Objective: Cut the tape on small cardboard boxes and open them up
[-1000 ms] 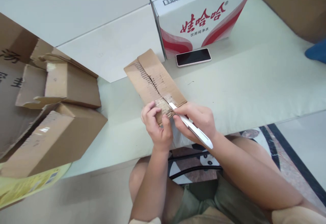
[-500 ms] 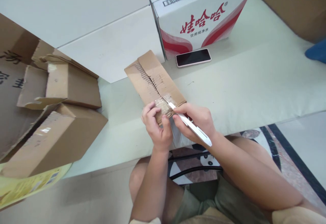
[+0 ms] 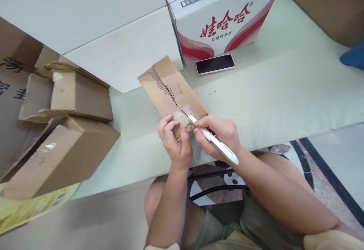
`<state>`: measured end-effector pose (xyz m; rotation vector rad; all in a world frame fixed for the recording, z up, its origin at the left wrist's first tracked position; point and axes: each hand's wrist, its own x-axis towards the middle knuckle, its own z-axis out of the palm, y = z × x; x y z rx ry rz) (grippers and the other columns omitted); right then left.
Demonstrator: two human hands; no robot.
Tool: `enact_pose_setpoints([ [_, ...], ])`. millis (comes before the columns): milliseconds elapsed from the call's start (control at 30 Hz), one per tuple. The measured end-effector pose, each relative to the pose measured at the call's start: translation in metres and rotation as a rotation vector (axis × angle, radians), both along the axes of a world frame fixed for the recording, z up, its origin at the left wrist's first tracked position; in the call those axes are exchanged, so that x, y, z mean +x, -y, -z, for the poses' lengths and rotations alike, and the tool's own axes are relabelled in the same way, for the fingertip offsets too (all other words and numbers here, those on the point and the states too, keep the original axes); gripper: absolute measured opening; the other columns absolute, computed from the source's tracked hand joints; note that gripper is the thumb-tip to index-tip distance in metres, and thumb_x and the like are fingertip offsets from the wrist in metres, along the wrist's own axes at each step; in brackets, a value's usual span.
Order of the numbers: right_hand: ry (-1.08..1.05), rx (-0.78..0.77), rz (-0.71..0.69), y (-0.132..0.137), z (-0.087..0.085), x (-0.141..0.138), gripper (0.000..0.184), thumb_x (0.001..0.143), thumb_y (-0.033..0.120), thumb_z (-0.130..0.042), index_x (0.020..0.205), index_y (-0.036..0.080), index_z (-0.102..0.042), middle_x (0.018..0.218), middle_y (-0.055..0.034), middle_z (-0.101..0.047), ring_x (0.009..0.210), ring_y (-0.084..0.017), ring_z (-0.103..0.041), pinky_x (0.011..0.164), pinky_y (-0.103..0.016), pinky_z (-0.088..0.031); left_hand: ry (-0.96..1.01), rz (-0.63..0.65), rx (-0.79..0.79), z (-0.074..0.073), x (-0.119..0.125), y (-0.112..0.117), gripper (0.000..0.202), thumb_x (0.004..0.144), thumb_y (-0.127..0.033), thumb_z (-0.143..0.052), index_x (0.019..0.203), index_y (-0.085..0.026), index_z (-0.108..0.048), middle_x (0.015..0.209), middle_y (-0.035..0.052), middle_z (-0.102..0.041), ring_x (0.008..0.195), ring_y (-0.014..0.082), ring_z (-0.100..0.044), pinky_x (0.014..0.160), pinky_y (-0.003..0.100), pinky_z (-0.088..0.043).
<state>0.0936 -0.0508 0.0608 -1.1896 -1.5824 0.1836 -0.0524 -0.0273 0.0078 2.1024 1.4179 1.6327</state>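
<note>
Near the front edge of the pale green surface (image 3: 284, 90), the left hand (image 3: 176, 142) clasps the near end of a small cardboard box (image 3: 186, 92) with curled fingers and thumb. The right hand (image 3: 220, 134) pinches a white utility knife (image 3: 217, 143), its blade at the clear tape (image 3: 179, 118) across the box's seam. Farther back, a smartphone (image 3: 215, 64) lies just before a Wahaha water carton (image 3: 227, 28); opened cardboard boxes (image 3: 78, 151) crowd the left end.

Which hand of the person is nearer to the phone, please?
Right. The right hand, holding a white cutter, is almost straight below the phone in the picture. The left hand, on the small cardboard box, is farther, below and to the left.
</note>
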Motion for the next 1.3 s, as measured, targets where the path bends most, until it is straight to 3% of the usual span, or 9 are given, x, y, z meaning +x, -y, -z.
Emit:
enact_pose_setpoints([
  [1300, -0.123, -0.084, -0.039, 0.0021, 0.0003, 0.0008, 0.007, 0.086, 0.018, -0.060, 0.081, 0.022, -0.060, 0.053, 0.0079, -0.059, 0.041, -0.005, -0.044, 0.045, -0.017, -0.035, 0.034, 0.004, -0.007, -0.0005, 0.0016, -0.0005, 0.017, 0.102, -0.038, -0.056, 0.110, -0.023, -0.061, 0.123, 0.0092, -0.063, 0.122, 0.0235, -0.061, 0.107, 0.043, -0.048],
])
